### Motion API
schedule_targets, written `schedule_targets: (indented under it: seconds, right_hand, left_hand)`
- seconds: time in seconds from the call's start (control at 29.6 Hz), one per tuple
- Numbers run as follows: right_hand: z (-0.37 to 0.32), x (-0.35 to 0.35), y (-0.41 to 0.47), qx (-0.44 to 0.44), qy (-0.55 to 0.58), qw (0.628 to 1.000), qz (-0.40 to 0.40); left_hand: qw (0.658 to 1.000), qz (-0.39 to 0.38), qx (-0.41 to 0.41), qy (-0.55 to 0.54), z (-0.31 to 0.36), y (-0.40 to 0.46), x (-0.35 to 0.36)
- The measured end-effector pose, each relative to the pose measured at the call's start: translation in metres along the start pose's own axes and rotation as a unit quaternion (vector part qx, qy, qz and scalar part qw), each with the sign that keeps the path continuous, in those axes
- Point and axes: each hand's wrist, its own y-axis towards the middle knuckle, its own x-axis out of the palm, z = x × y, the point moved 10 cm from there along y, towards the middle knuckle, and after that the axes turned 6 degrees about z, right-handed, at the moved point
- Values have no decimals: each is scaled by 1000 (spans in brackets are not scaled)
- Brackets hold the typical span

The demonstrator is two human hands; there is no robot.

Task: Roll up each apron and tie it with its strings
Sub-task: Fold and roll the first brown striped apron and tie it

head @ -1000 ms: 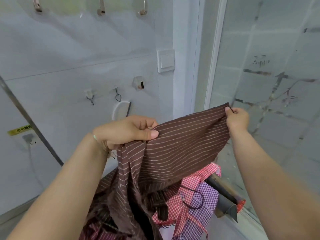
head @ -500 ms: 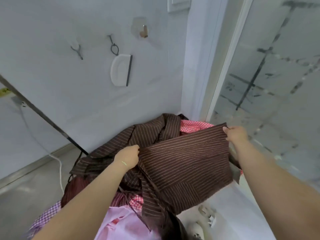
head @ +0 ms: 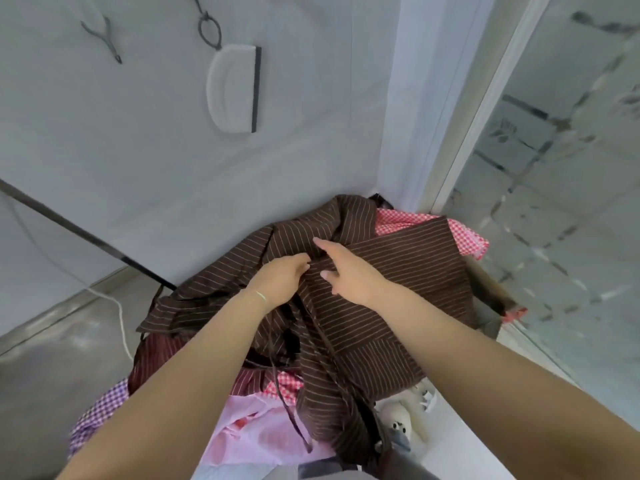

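A brown apron with thin pale stripes (head: 398, 282) lies spread over a heap of other aprons. My left hand (head: 282, 277) pinches a fold of it near the middle. My right hand (head: 346, 271) rests just to the right, fingers apart and stretched over the cloth, holding nothing. A dark apron string (head: 291, 410) trails down over the heap toward me. Under the brown apron show a red checked apron (head: 464, 237), a purple checked one (head: 100, 414) and a pink one (head: 256, 431).
The heap sits in a corner between a pale wall (head: 138, 161) and a frosted glass door (head: 571, 168). A white scraper (head: 232, 88) and metal tools (head: 104, 36) hang on the wall. A white cable (head: 119, 313) runs along the floor at left. Small white items (head: 408, 420) lie at lower right.
The view tipped down to the heap. The brown apron went from held up stretched to lying on the pile. My right hand let go of its corner and moved left beside my left hand.
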Motion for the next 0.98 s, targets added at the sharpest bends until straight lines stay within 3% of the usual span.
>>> schedule_targets:
  seconds: [0.1,0.24,0.3,0.51,0.64,0.78,0.88,0.98]
  right_hand:
    - [-4,19,12,-1,-36,999,-6]
    - [7,14,12,-3,-36,999,20]
    - [7,10,10,-5,-29,999,24]
    - [5,10,10,0,-13,999,39]
    - [9,11,11,15,-11,998,54]
    - [9,10,11,26,-4,998,65]
    - [7,12,11,27,0,997,68]
    - [7,14,11,30,-3,997,71]
  left_hand:
    - [993,-29,-43,-102,-8,-4,2]
    - [986,-142,-37,-84,-17,-17,0]
    - [981,-161,-58,-89,-26,-23,-8]
    - [966,-114,-105,-206,-38,-26,-25]
    - [902,-89,-182,-382,-35,-35,-12]
    - [903,-98,-236,-346,-36,-45,10]
    - [886,-84,-226,-396,-30,-43,20]
    - [895,-47,-214,-388,-27,-38,21]
